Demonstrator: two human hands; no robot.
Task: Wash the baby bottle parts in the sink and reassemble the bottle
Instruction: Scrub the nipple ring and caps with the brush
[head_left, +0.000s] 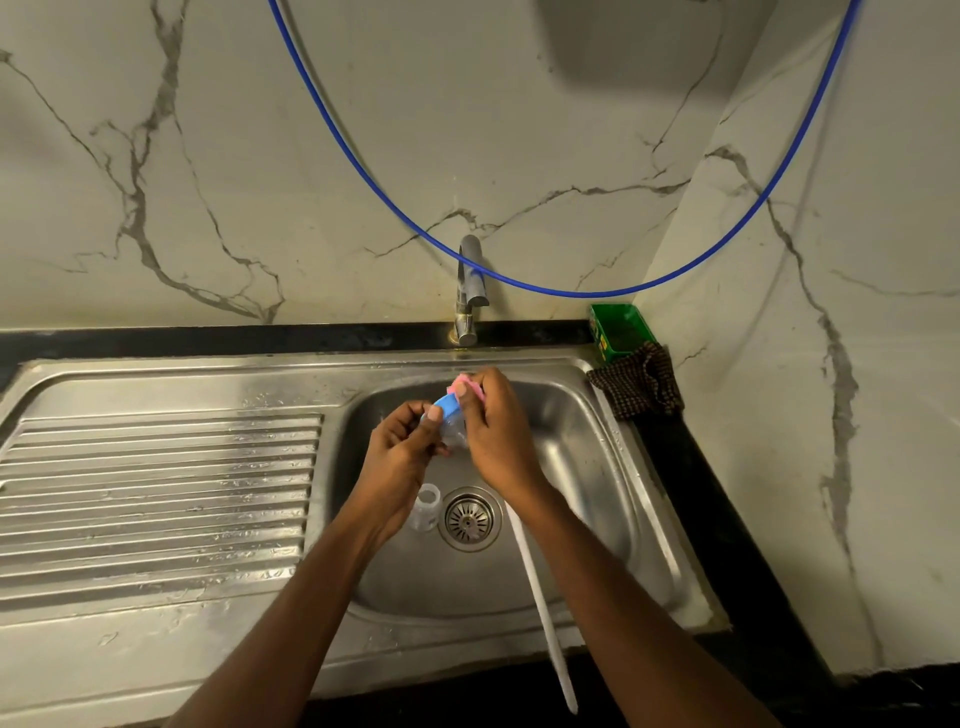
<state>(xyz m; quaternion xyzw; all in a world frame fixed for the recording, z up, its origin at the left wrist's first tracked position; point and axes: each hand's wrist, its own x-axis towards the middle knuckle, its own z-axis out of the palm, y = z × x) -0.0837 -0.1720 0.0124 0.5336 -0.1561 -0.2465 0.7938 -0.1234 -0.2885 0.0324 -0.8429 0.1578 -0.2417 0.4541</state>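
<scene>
Over the far half of the stainless-steel sink basin (582, 457), below the chrome tap (470, 291), both hands work on one small piece: the left hand (400, 457) pinches a blue plastic collar ring with a clear teat or cap under it (448, 410), while the right hand (493, 431) is closed around a pink scrubbing sponge (467, 387) pressed against the ring's far edge. The clear plastic bottle body (426, 506) lies loose on the basin floor, just to the left of the round metal drain strainer (470, 518) and near the left wrist; whether it touches the strainer rim cannot be told. No stream of water is visible from the tap. The likeliest slip, as I judge it, is the wet ring shooting out of the left fingertips, since the grip is a light pinch on a smooth, probably soapy part and the sponge pushes sideways on it; it would drop into the basin, close to the drain. The clear piece under the ring may also come free if the scrubbing twists it. A careless forearm could knock the loose bottle body and roll it about the basin. A white strip (540, 608) runs from beside the drain over the near rim and could snag the right arm. The ribbed steel draining surface (156, 493) on the left is wet, so parts set there may slide.
</scene>
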